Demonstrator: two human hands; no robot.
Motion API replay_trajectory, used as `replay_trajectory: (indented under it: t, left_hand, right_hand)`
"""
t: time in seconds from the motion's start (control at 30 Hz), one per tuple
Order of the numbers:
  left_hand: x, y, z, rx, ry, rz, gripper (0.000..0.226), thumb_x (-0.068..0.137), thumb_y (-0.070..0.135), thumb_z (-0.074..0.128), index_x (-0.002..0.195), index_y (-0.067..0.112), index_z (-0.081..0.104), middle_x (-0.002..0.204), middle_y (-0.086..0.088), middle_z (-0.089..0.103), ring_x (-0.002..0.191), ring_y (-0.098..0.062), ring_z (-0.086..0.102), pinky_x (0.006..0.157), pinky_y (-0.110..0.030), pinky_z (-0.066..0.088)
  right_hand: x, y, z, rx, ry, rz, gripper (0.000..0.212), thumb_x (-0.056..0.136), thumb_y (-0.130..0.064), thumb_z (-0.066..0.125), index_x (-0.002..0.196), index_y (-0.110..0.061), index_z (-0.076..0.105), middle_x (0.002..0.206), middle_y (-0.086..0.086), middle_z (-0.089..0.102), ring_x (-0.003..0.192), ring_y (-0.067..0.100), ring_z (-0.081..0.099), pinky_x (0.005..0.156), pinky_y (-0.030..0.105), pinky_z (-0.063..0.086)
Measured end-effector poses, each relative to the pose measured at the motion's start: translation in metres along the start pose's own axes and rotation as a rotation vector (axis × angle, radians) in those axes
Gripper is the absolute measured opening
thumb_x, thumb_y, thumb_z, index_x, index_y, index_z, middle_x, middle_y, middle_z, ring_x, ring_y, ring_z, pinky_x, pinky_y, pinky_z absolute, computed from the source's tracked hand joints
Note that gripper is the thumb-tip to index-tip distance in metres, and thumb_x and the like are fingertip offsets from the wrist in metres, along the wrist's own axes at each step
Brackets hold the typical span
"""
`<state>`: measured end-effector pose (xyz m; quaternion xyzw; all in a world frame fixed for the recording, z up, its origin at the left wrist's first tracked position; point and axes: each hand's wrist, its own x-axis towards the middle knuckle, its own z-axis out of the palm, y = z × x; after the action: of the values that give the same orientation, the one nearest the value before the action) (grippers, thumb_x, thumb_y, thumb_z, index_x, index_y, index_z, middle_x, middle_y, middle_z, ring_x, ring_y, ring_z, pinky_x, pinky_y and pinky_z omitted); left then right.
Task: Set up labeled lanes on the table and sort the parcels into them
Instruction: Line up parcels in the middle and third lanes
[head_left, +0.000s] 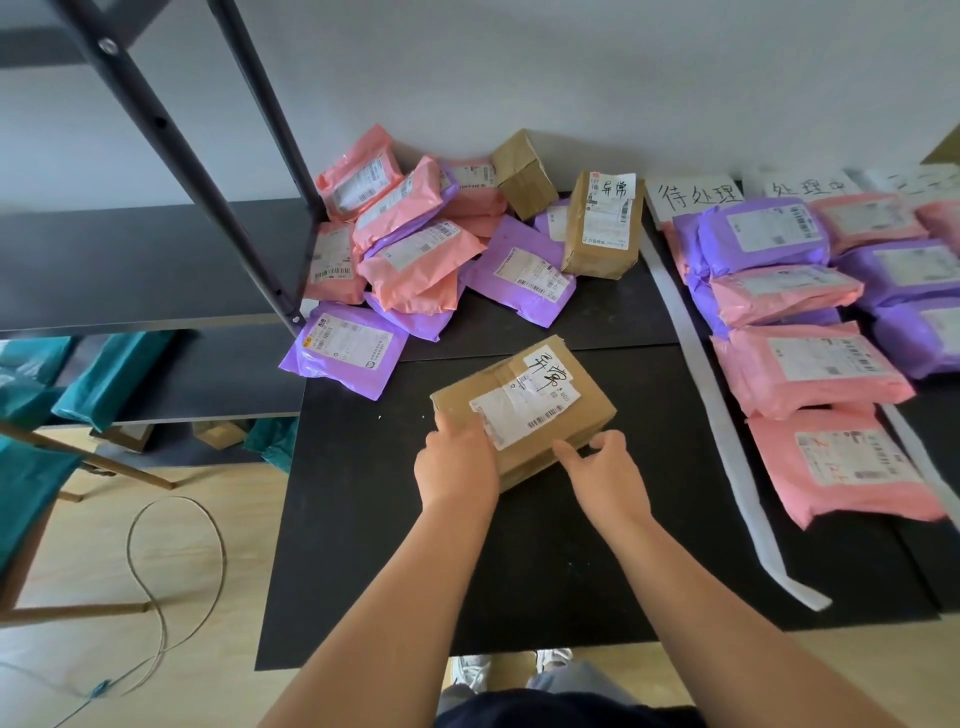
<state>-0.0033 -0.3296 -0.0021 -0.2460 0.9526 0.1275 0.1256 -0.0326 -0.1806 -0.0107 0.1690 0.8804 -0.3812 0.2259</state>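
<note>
A brown cardboard parcel (540, 395) with a handwritten white sticker lies on the black table (519, 561), in the middle. My left hand (454, 462) holds its near left corner, fingers curled over the top edge. My right hand (605, 467) touches its near right edge, fingers loosely bent. A heap of pink and purple mailer bags (410, 249) sits at the back left. A second brown parcel (602, 228) with the same sticker stands behind. White paper lane labels (696, 195) lie at the back right, above rows of pink and purple bags (810, 364).
A white paper strip (711, 395) runs diagonally down the table, dividing the lanes. A black metal shelf frame (208, 171) stands at the left with teal bags (104, 379) on its shelves. A thin cable (171, 571) loops on the wooden floor.
</note>
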Motion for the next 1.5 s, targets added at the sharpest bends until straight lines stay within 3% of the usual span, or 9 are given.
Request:
replay_trajectory:
  t: [0.2, 0.4, 0.6, 0.77, 0.87, 0.93, 1.07, 1.37, 1.5]
  left_hand:
    - [-0.005, -0.001, -0.004, 0.031, 0.082, 0.069, 0.025, 0.098, 0.020, 0.040, 0.111, 0.017, 0.061, 0.113, -0.003, 0.056, 0.099, -0.021, 0.052, 0.082, -0.031, 0.039]
    - [0.019, -0.014, -0.014, -0.147, 0.083, 0.030, 0.050, 0.100, 0.026, 0.046, 0.148, 0.016, 0.037, 0.148, -0.005, 0.041, 0.137, -0.024, 0.037, 0.112, -0.036, 0.030]
    - [0.019, -0.016, 0.002, -0.356, -0.149, -0.121, 0.043, 0.099, 0.036, 0.040, 0.135, 0.016, 0.054, 0.124, -0.003, 0.054, 0.110, -0.025, 0.056, 0.095, -0.042, 0.050]
    - [0.014, -0.011, 0.004, -0.489, -0.282, -0.192, 0.051, 0.098, 0.036, 0.039, 0.146, 0.018, 0.042, 0.138, -0.006, 0.046, 0.120, -0.026, 0.051, 0.092, -0.038, 0.050]
    - [0.014, -0.014, 0.001, -0.536, -0.300, -0.202, 0.043, 0.098, 0.033, 0.040, 0.136, 0.016, 0.052, 0.114, 0.000, 0.060, 0.096, -0.017, 0.059, 0.068, -0.028, 0.047]
    - [0.013, -0.016, -0.003, -0.580, -0.291, -0.214, 0.039, 0.097, 0.033, 0.044, 0.130, 0.015, 0.056, 0.100, 0.004, 0.061, 0.087, -0.015, 0.058, 0.061, -0.027, 0.042]
    - [0.007, -0.015, -0.021, -0.793, -0.206, -0.257, 0.038, 0.094, 0.032, 0.054, 0.129, 0.018, 0.054, 0.108, 0.007, 0.060, 0.096, -0.015, 0.055, 0.079, -0.031, 0.046]
    - [-0.010, -0.013, -0.088, -1.202, -0.024, -0.189, 0.049, 0.088, 0.046, 0.067, 0.129, 0.023, 0.057, 0.113, 0.008, 0.065, 0.097, -0.006, 0.062, 0.067, -0.021, 0.046]
    - [-0.020, -0.015, -0.120, -1.327, 0.001, -0.095, 0.032, 0.088, 0.041, 0.070, 0.116, 0.027, 0.066, 0.100, 0.009, 0.073, 0.085, -0.004, 0.070, 0.061, -0.016, 0.052]
  right_hand:
    - [0.005, -0.014, 0.010, -0.088, -0.017, 0.028, 0.063, 0.091, -0.046, 0.065, 0.136, -0.015, 0.034, 0.125, 0.004, 0.056, 0.107, 0.025, 0.060, 0.076, 0.037, 0.045]
    - [0.015, -0.012, 0.008, -0.070, -0.052, 0.017, 0.060, 0.094, -0.033, 0.065, 0.142, -0.016, 0.034, 0.129, 0.004, 0.057, 0.112, 0.022, 0.059, 0.076, 0.031, 0.045]
    - [0.017, -0.003, 0.003, -0.093, -0.118, -0.020, 0.058, 0.094, -0.042, 0.061, 0.143, -0.019, 0.042, 0.133, 0.000, 0.058, 0.120, 0.021, 0.058, 0.088, 0.034, 0.047]
    - [0.015, 0.005, 0.008, -0.019, -0.251, 0.080, 0.065, 0.091, -0.055, 0.058, 0.143, -0.017, 0.047, 0.135, 0.001, 0.059, 0.122, 0.021, 0.057, 0.096, 0.036, 0.049]
    - [0.012, 0.000, 0.004, -0.016, -0.258, 0.045, 0.063, 0.093, -0.052, 0.059, 0.143, -0.017, 0.046, 0.137, 0.002, 0.058, 0.123, 0.021, 0.056, 0.094, 0.035, 0.048]
    - [0.009, -0.004, -0.001, 0.007, -0.248, 0.003, 0.060, 0.093, -0.049, 0.060, 0.143, -0.018, 0.046, 0.138, 0.001, 0.057, 0.122, 0.021, 0.056, 0.091, 0.033, 0.049]
    - [-0.002, -0.020, -0.015, 0.096, -0.212, -0.082, 0.056, 0.094, -0.046, 0.060, 0.142, -0.020, 0.046, 0.137, -0.002, 0.058, 0.122, 0.020, 0.057, 0.076, 0.025, 0.045]
    - [-0.028, -0.071, -0.054, 0.228, -0.090, -0.312, 0.068, 0.087, -0.049, 0.068, 0.146, -0.029, 0.042, 0.134, -0.007, 0.057, 0.120, 0.017, 0.055, 0.100, 0.042, 0.048]
    - [-0.045, -0.094, -0.072, 0.287, -0.089, -0.449, 0.059, 0.088, -0.045, 0.069, 0.141, -0.035, 0.047, 0.123, -0.014, 0.060, 0.103, 0.003, 0.055, 0.081, 0.023, 0.046]
